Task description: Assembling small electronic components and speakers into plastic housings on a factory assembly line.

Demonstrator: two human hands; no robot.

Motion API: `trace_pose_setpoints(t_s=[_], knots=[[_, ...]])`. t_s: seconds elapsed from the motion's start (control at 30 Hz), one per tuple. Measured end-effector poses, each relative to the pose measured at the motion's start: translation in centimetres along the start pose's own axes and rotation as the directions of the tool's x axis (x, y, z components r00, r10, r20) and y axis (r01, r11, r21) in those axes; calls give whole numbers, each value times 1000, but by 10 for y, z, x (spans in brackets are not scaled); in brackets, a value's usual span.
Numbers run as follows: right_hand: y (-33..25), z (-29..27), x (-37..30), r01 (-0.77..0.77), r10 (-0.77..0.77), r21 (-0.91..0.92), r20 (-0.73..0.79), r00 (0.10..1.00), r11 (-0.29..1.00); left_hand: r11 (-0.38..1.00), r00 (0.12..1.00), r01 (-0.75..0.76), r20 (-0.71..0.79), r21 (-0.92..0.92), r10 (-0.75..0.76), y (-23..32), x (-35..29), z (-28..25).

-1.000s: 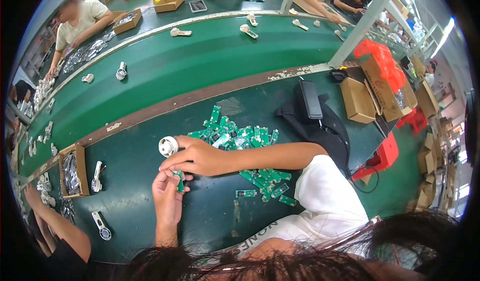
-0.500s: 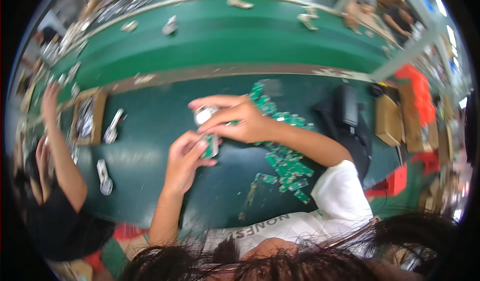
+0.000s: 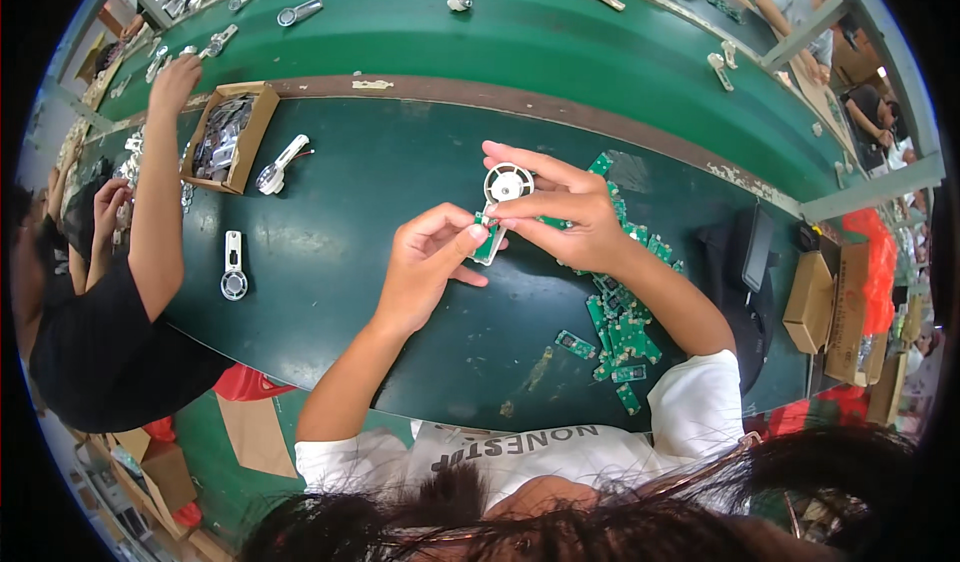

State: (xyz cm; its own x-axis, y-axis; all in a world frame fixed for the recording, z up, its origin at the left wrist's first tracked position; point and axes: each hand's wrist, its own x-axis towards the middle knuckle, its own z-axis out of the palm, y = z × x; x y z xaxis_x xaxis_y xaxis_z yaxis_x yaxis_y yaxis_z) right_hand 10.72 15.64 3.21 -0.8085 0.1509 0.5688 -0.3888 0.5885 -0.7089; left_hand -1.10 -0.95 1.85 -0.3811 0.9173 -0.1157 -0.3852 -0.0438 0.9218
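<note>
Both hands meet over the table around a white handheld-fan housing [image 3: 509, 181] with a round spoked head. My left hand [image 3: 415, 267] is closed on its handle, thumb pressing a small green circuit board [image 3: 485, 246] that lies at the handle. From the other side my right hand [image 3: 575, 217] is closed around the neck. Its thumb and forefinger pinch close to the board's upper end, and whether they hold a wire there is too small to tell. A heap of green circuit boards [image 3: 628, 334] spreads beside and under my right forearm.
Two white fan housings, one upper [image 3: 283, 165] and one lower [image 3: 234, 265], lie to the left. Behind them stands a cardboard box [image 3: 255, 142] of small parts. A co-worker's arm [image 3: 155, 212] reaches at far left. A green conveyor belt [image 3: 400, 42] carries fan parts. A black bag [image 3: 735, 292] lies right.
The whole view has shifted, so table and hands sit differently in the picture. The fan's round head now shows its spokes, and my right fingers have come down to the handle beside the board.
</note>
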Motion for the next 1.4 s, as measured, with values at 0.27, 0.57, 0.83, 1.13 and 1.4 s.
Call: trace_pose_setpoints(t_s=[0.27, 0.57, 0.83, 1.13, 1.4], knots=[[3, -3, -1, 8, -11, 75, 48, 999, 997, 993, 998, -64, 18, 103, 62, -9, 0, -4], [2, 2, -2, -58, 54, 128, 30, 998, 990, 985, 994, -103, -10, 137, 105, -14, 1, -4], [-13, -3, 2, 203, -182, -448, 90, 979, 871, 1000, 999, 25, 41, -12, -25, -15, 3, -3], [-8, 4, -2, 238, -250, -581, 61, 966, 779, 996, 994, -93, -57, 1, 93, -14, -1, 9], [-3, 8, 4, 230, -241, -406, 24, 970, 884, 998, 995, -68, -74, -8, 68, -17, 0, 5]])
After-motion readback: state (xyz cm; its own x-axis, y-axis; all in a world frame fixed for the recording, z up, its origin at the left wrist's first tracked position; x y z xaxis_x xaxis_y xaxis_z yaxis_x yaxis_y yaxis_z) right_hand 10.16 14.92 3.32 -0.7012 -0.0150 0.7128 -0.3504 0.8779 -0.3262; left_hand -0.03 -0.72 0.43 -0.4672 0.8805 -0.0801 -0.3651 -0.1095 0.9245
